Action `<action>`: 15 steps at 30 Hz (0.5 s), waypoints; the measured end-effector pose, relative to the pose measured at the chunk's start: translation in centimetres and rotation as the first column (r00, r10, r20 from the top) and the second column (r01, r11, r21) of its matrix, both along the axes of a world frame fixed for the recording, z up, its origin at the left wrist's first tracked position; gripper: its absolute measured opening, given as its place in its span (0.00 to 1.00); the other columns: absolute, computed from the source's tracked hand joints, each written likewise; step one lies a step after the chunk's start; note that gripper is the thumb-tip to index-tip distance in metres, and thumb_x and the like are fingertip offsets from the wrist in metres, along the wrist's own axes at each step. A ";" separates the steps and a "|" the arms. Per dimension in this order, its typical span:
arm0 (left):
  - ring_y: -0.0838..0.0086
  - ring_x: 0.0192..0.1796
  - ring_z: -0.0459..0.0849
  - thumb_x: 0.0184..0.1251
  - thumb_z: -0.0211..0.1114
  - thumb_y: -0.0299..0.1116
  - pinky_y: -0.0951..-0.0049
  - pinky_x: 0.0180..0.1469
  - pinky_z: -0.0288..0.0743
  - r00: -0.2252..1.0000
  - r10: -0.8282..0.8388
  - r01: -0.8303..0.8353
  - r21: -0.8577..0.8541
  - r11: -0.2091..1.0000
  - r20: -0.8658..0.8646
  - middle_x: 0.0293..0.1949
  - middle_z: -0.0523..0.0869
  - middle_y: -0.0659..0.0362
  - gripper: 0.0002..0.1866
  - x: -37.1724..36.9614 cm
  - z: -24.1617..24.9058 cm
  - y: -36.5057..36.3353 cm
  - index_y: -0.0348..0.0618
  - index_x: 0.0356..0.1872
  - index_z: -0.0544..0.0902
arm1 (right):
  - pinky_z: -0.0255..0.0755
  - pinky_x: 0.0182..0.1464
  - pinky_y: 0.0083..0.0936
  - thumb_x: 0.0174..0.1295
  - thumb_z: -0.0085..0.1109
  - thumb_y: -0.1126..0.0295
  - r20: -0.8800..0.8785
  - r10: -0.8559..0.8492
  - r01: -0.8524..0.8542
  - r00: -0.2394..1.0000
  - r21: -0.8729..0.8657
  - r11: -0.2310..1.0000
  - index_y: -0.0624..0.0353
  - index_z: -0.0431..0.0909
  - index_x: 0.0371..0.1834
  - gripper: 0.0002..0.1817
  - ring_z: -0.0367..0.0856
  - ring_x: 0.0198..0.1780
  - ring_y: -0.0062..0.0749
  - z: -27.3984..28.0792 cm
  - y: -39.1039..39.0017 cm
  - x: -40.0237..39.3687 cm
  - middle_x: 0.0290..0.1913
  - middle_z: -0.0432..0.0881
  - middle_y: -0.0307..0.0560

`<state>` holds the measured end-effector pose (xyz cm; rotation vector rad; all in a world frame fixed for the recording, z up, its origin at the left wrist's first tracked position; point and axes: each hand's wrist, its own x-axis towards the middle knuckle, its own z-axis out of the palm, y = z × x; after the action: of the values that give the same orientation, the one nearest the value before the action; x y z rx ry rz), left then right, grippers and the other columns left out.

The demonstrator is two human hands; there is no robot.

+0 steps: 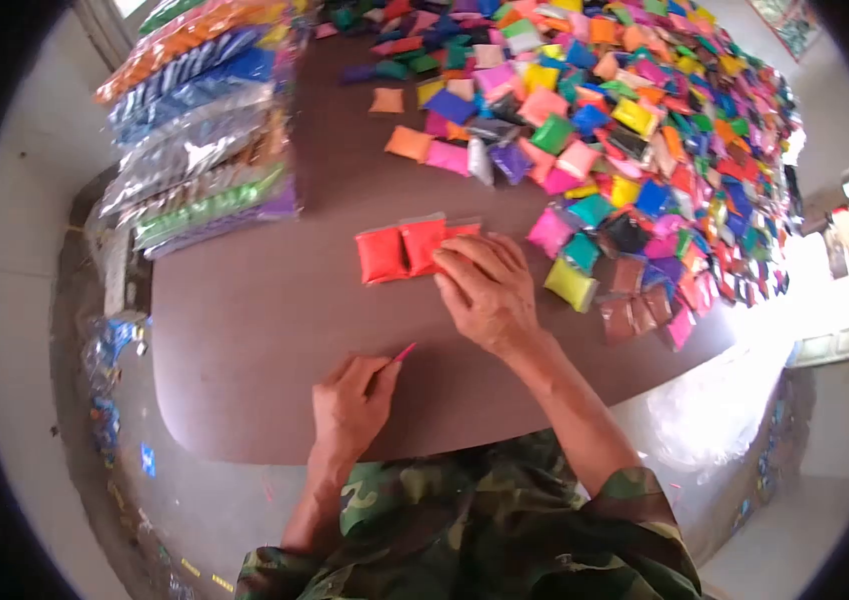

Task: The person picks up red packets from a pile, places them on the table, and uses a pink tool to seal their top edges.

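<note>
Small red packets [382, 256] in clear wrap lie in a row on the brown table, at the middle of the head view. My right hand [490, 290] is closed over the right end of this row, fingers bent onto a red packet [463, 229] that they partly cover. Nearer the table's front edge, my left hand [353, 402] is closed round a thin pink pointed object [405, 351]. Only its tip sticks out past the thumb and forefinger, so its kind is hidden. The left hand is apart from the packets.
A big heap of multicoloured packets [635, 115] covers the back and right of the table [245, 350]. Brown packets [635, 300] lie at its near edge, right of my right hand. Long clear bags of coloured packets [205, 130] are stacked at the back left.
</note>
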<state>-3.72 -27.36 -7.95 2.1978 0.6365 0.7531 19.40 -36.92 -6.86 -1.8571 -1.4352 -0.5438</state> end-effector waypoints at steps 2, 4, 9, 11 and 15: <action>0.59 0.31 0.90 0.69 0.80 0.25 0.62 0.34 0.81 1.000 -0.006 0.006 -0.016 1.000 -0.008 0.32 0.90 0.53 0.05 0.1 -0.1 -0.1 0.41 0.38 0.91 | 0.76 0.64 0.44 0.65 0.75 0.71 -0.031 -0.057 0.058 0.998 0.006 0.998 0.54 0.90 0.50 0.11 0.88 0.57 0.41 0.4 -1.8 0.7 0.53 0.89 0.40; 0.58 0.31 0.90 0.69 0.80 0.26 0.61 0.33 0.81 1.000 -0.001 0.000 -0.027 1.000 -0.018 0.31 0.90 0.52 0.05 -0.1 0.0 0.2 0.41 0.38 0.91 | 0.77 0.62 0.43 0.66 0.74 0.72 0.004 -0.170 0.170 0.985 -0.013 0.985 0.54 0.90 0.50 0.10 0.88 0.56 0.41 1.0 -4.2 2.4 0.53 0.89 0.41; 0.62 0.29 0.88 0.70 0.79 0.25 0.64 0.33 0.79 0.999 -0.032 0.032 -0.042 0.999 -0.009 0.31 0.88 0.53 0.05 0.0 0.4 0.3 0.40 0.37 0.90 | 0.82 0.58 0.48 0.71 0.68 0.75 0.059 -0.498 0.499 0.865 -0.002 0.867 0.60 0.92 0.50 0.08 0.91 0.55 0.51 2.1 -12.5 10.5 0.55 0.93 0.50; 0.62 0.29 0.88 0.70 0.80 0.25 0.64 0.33 0.79 0.998 -0.036 0.034 -0.045 0.998 -0.041 0.31 0.88 0.53 0.05 -0.1 0.2 0.4 0.40 0.38 0.90 | 0.84 0.57 0.48 0.72 0.66 0.74 0.017 -0.555 0.554 0.832 -0.075 0.829 0.60 0.91 0.52 0.09 0.92 0.55 0.54 3.1 -14.6 13.2 0.56 0.93 0.53; 0.64 0.31 0.87 0.70 0.79 0.25 0.66 0.35 0.79 0.996 -0.024 0.017 -0.084 0.996 -0.088 0.33 0.89 0.52 0.04 -0.1 0.2 0.3 0.38 0.39 0.90 | 0.83 0.55 0.49 0.73 0.62 0.75 0.013 -0.559 0.540 0.829 -0.283 0.793 0.54 0.91 0.56 0.13 0.91 0.53 0.57 4.9 -15.6 15.4 0.52 0.92 0.54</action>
<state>-3.85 -27.11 -7.78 2.1677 0.6763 0.6101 34.79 -52.54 -2.01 -2.5181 -0.9342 -0.5617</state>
